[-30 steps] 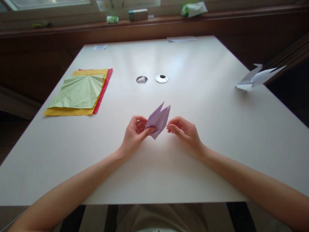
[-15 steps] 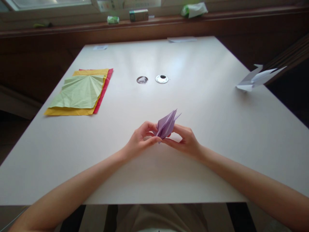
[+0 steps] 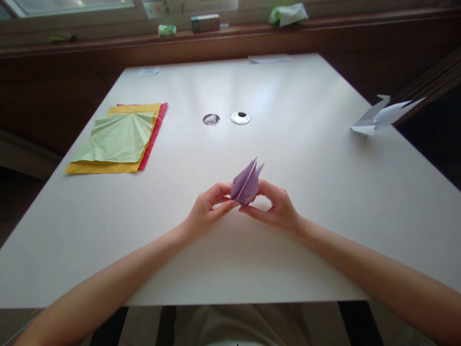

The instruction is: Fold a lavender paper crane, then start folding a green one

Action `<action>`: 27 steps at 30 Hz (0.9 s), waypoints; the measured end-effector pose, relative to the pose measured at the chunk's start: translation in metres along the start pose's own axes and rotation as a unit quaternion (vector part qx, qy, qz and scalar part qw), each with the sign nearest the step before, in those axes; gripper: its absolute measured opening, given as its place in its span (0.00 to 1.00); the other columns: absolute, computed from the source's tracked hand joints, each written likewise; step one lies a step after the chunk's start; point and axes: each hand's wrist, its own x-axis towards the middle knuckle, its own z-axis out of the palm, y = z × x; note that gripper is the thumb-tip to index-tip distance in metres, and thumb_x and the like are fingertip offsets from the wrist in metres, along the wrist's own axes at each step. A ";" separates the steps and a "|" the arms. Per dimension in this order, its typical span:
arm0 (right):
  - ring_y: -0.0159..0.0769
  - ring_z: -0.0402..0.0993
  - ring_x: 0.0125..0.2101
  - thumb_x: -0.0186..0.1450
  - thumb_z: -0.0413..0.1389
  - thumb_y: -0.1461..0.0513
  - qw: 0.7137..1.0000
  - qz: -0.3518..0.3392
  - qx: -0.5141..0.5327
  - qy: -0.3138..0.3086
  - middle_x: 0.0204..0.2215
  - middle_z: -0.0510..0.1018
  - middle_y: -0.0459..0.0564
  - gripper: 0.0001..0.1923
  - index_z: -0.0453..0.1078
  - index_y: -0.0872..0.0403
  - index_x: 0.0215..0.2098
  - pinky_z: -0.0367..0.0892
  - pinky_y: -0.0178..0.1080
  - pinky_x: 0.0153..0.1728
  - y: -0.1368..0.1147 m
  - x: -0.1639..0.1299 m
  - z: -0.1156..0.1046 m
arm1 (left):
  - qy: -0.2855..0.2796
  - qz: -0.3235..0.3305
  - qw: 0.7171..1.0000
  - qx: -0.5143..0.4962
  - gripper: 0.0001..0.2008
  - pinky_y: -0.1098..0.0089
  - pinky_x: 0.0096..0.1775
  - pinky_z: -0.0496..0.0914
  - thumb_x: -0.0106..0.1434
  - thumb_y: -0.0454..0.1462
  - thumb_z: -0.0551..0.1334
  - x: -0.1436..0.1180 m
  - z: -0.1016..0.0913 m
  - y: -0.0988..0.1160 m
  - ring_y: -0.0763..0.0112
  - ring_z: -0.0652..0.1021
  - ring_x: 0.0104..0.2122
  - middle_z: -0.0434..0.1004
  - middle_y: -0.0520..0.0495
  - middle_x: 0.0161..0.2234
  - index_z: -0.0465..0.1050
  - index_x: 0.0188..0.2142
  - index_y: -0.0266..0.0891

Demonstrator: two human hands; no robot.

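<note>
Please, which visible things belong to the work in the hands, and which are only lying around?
Work in hand:
purple folded paper
left hand and right hand, both holding it

Apparently just lying about:
pale green sheet, atop yellow sheet and red sheet
white folded paper
small box

The white table [image 3: 162, 274] is carrying stacked coloured sheets [image 3: 118, 139] at left, a folded paper bird [image 3: 372, 121] is resting near the right edge, and two white papers [image 3: 270, 59] are lying along the far edge
</note>
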 end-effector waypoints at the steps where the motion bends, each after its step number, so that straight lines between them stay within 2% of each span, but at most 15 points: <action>1: 0.27 0.69 0.25 0.56 0.59 0.65 1.000 -0.001 -0.003 0.006 0.26 0.74 0.45 0.08 0.66 0.54 0.34 0.68 0.32 0.27 0.001 0.000 0.000 | 0.010 0.014 0.999 0.027 0.08 0.65 0.46 0.69 0.61 0.35 0.58 0.000 0.001 0.000 0.68 0.75 0.44 0.72 0.43 0.46 0.67 0.41 0.38; 4: 0.29 0.71 0.29 0.60 0.54 0.67 1.000 -0.012 -0.009 0.018 0.29 0.75 0.47 0.04 0.67 0.53 0.34 0.69 0.34 0.29 0.002 0.001 0.000 | 0.056 0.081 0.988 0.119 0.09 0.63 0.50 0.66 0.60 0.32 0.59 -0.001 0.002 0.000 0.66 0.72 0.48 0.69 0.42 0.50 0.68 0.41 0.39; 7: 0.32 0.73 0.34 0.61 0.53 0.68 0.999 -0.043 -0.023 0.021 0.32 0.75 0.49 0.06 0.69 0.52 0.34 0.71 0.37 0.33 0.000 0.000 -0.002 | 0.090 0.142 0.968 0.185 0.08 0.64 0.48 0.68 0.59 0.29 0.59 -0.001 0.001 0.002 0.66 0.72 0.48 0.71 0.43 0.48 0.70 0.38 0.40; 13: 0.37 0.70 0.44 0.60 0.53 0.70 0.993 -0.092 -0.064 0.030 0.44 0.73 0.53 0.10 0.70 0.51 0.34 0.71 0.43 0.40 -0.004 -0.002 -0.003 | 0.102 0.183 0.952 0.225 0.08 0.67 0.42 0.71 0.59 0.28 0.58 -0.003 0.000 0.006 0.68 0.75 0.43 0.73 0.44 0.44 0.71 0.36 0.41; 18: 0.38 0.72 0.43 0.58 0.53 0.72 0.991 -0.122 -0.055 0.021 0.41 0.75 0.54 0.10 0.69 0.52 0.34 0.70 0.43 0.40 -0.005 0.000 -0.003 | 0.113 0.196 0.941 0.250 0.08 0.69 0.41 0.70 0.58 0.28 0.59 -0.004 0.000 0.007 0.70 0.75 0.41 0.72 0.46 0.41 0.72 0.35 0.41; 23: 0.36 0.72 0.37 0.57 0.56 0.70 0.987 -0.130 -0.076 0.064 0.36 0.75 0.51 0.09 0.68 0.50 0.34 0.71 0.41 0.34 -0.004 -0.001 -0.002 | 0.114 0.218 0.935 0.256 0.10 0.71 0.39 0.70 0.57 0.26 0.59 -0.006 0.001 0.007 0.73 0.75 0.38 0.71 0.48 0.39 0.71 0.35 0.41; 25: 0.35 0.72 0.34 0.56 0.57 0.69 0.988 -0.113 -0.056 0.088 0.32 0.74 0.49 0.11 0.66 0.50 0.36 0.70 0.40 0.32 -0.003 -0.003 -0.001 | 0.120 0.213 0.942 0.231 0.10 0.71 0.39 0.70 0.56 0.26 0.60 -0.007 0.002 0.004 0.73 0.74 0.38 0.71 0.48 0.37 0.69 0.36 0.41; 27: 0.34 0.71 0.32 0.55 0.58 0.69 0.990 -0.080 -0.028 0.111 0.30 0.73 0.48 0.15 0.63 0.50 0.39 0.70 0.40 0.32 -0.002 -0.006 0.001 | 0.138 0.177 0.957 0.184 0.13 0.71 0.38 0.70 0.55 0.27 0.62 -0.007 0.004 0.001 0.73 0.74 0.37 0.71 0.50 0.36 0.65 0.38 0.41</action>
